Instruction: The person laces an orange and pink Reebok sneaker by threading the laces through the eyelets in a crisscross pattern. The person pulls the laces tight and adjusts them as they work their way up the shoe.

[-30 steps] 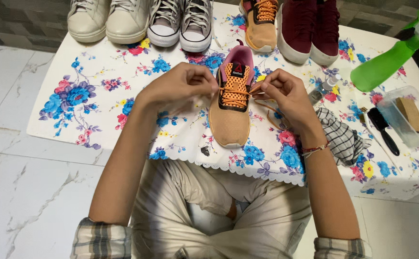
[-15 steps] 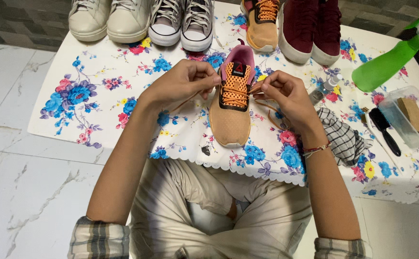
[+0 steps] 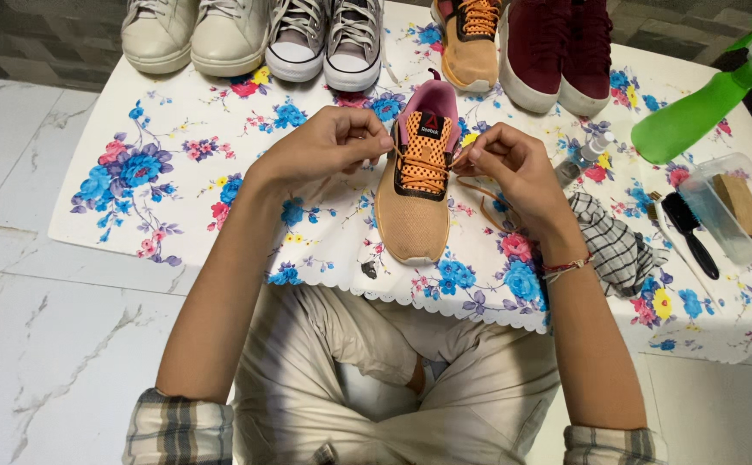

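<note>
1. Head view: the person sits cross-legged on a marble floor point(image 3: 40, 344), with a floral cloth point(image 3: 178, 172) spread in front of the knees.
2. A tan sneaker point(image 3: 415, 215) with orange laces point(image 3: 425, 159) and a pink collar lies on the cloth at centre, toe pointing near, heel far.
3. The left hand point(image 3: 329, 146) is at the left side of the sneaker's top eyelets, fingers pinched on a lace end.
4. The right hand point(image 3: 505, 164) is at the right side of the sneaker, fingers pinched on the other lace end; a loose loop of lace trails on the cloth just beside it.
5. Far edge of the cloth, left to right: a pair of cream sneakers point(image 3: 195, 34), a pair of grey canvas sneakers point(image 3: 324, 39), a second tan sneaker point(image 3: 471, 43), a pair of maroon shoes point(image 3: 557, 47).
6. Right side: a green spray bottle point(image 3: 695, 112) lying tilted, a clear plastic tub point(image 3: 729, 215) with a brown block in it, a black brush point(image 3: 690, 232) just beside the tub, a checked rag point(image 3: 613, 245) near the right wrist, and a small clear bottle point(image 3: 578, 159) just right of the right hand.
</note>
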